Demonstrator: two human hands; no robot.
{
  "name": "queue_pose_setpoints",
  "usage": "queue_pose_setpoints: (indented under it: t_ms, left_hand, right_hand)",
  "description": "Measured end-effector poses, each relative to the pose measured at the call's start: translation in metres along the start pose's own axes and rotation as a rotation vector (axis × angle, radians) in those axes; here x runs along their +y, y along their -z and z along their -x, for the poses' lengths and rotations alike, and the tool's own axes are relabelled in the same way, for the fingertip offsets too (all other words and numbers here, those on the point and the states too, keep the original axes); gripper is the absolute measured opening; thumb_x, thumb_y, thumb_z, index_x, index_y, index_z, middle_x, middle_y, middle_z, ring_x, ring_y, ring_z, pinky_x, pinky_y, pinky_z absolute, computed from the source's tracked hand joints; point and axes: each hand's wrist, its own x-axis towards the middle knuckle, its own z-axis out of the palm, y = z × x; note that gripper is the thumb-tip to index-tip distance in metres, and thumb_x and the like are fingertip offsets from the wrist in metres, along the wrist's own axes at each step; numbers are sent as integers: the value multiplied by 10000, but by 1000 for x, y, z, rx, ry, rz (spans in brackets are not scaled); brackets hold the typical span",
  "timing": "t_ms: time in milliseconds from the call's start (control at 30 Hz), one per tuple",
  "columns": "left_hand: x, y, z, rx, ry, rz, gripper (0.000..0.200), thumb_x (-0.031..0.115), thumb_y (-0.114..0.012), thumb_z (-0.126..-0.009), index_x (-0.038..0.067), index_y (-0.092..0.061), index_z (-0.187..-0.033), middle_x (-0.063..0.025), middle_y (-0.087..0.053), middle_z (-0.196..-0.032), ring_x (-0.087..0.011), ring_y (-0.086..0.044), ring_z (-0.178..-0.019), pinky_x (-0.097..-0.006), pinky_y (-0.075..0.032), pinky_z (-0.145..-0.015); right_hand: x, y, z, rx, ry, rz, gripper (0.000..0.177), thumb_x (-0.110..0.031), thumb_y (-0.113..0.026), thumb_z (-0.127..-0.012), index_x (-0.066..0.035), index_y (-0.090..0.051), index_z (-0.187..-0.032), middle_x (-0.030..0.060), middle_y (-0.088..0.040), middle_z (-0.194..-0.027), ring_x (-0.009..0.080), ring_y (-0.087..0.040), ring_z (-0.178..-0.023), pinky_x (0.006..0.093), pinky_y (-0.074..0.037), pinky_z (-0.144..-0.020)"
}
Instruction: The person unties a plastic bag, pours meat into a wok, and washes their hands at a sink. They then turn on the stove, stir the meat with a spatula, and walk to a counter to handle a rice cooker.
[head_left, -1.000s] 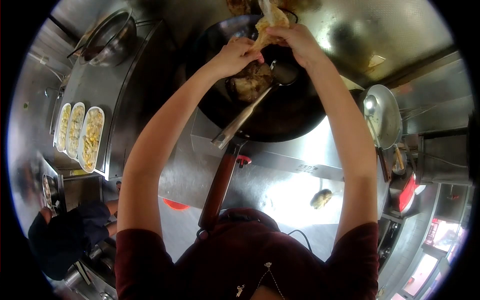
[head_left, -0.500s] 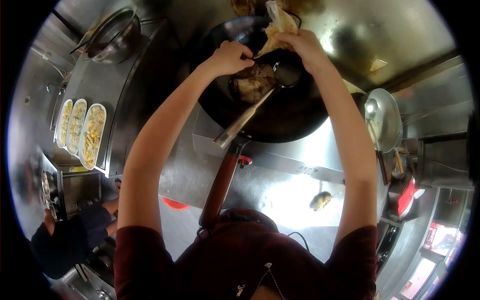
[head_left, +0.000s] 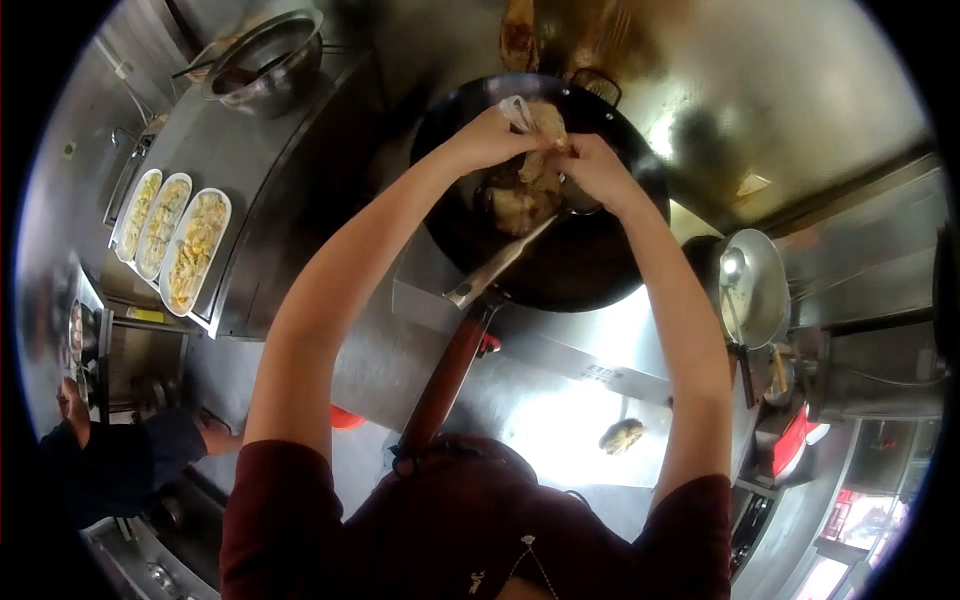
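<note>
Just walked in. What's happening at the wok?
Both hands, left and right, grip what looks like a plastic bag of food over the wok. A browned lump sits in the wok, with a ladle resting beside it, handle over the rim. Three filled dishes stand on the left counter.

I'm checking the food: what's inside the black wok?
The wok holds a browned chunk of food and part of a metal ladle. The left hand, right hand and pale piece they hold hide what's beneath them.
</note>
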Motion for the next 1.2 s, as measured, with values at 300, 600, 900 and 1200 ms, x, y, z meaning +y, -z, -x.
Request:
queue_pose_setpoints:
  t_ms: [300, 600, 900, 1200]
  left_hand:
    - [8, 8, -2, 27, 73, 186, 240, 238, -573, -800, 45, -622, -934, -39, -619, -891, -120, -557, -829, -256, -428, -727]
    - [13, -1, -11, 22, 2, -25, 281, 299, -583, -765, 52, -640, -885, -49, -624, -841, -134, -564, -777, -268, -426, -681]
    - [17, 11, -11, -85, 78, -3, 302, 295, -554, -806, 59, -616, -983, -44, -613, -930, -120, -552, -861, -265, -415, -779]
    - [27, 22, -14, -71, 106, -73, 310, 279, -582, -810, 15, -601, -970, -41, -610, -897, -102, -552, -841, -246, -417, -754]
  right_hand:
    - [2, 12, -1, 117, 22, -232, 257, -225, -606, -780, 27, -626, -828, 49, -594, -716, 89, -489, -604, 222, -401, -585]
    - [-7, 13, -4, 196, 36, 345, 356, -299, -663, -716, 45, -627, -798, 63, -593, -681, 151, -543, -667, 282, -421, -641]
    - [-1, 8, -4, 141, 89, 24, 286, -241, -666, -724, 37, -612, -767, 32, -540, -751, 107, -483, -708, 259, -379, -631]
    - [8, 4, -6, 198, 254, 492, 269, -224, -647, -729, 23, -617, -829, 53, -568, -752, 127, -513, -708, 269, -398, -652]
